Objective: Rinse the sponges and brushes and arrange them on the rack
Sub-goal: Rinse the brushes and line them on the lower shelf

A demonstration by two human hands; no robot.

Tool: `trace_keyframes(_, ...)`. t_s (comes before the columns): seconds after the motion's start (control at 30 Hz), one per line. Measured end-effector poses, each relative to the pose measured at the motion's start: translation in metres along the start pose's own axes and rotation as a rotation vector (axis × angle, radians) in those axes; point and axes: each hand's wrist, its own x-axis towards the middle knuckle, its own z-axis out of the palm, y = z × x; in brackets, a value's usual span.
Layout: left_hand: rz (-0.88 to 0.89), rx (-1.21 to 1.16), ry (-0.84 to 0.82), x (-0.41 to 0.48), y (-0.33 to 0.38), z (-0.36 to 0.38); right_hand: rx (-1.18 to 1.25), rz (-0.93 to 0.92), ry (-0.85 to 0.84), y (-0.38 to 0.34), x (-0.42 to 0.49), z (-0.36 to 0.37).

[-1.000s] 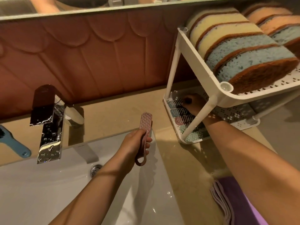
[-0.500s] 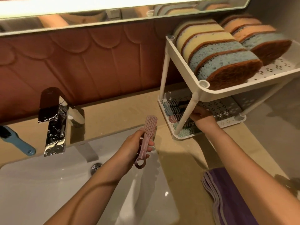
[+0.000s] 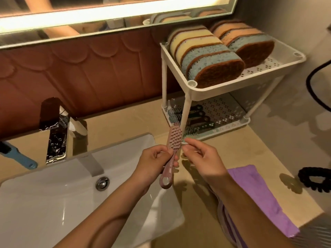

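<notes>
Pink brush [image 3: 174,138] gripped by handle in left hand [image 3: 155,161], held upright just in front of rack [image 3: 211,90], probably for handover toward lower tier. Right hand [image 3: 202,158] loosely curled, empty, fingertips [image 3: 188,140] just beside bristles. Sponges [image 3: 206,56] stood on rack's top tier.

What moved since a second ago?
The right hand came out of the rack's bottom shelf and back toward the brush head. The left hand kept holding the brush. The sponges and blue brush stayed put.

One pink brush [image 3: 174,138], one blue brush [image 3: 19,157], several more brushes [image 3: 200,116] on the rack [image 3: 215,88] — and two rows of sponges [image 3: 206,56].
</notes>
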Motion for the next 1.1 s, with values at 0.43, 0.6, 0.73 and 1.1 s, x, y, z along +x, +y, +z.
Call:
trace_keyframes(0.43, 0.302, 0.526, -0.07, 0.022, -0.003, 0.031, 0.155, -0.05, 0.145, 0.0, 0.007, -0.019)
trace_keyframes(0.6, 0.283, 0.453, 0.11, 0.044, 0.002, 0.039, 0.015, -0.089, 0.262, -0.004, 0.033, -0.058)
trace_keyframes(0.73, 0.307, 0.466, 0.244, 0.058, 0.01, 0.045, -0.252, -0.193, 0.38, -0.008, 0.066, -0.092)
trace_keyframes(1.1, 0.481, 0.396, 0.328, 0.08, 0.012, 0.047, -1.016, -0.205, -0.084, 0.002, 0.163, -0.115)
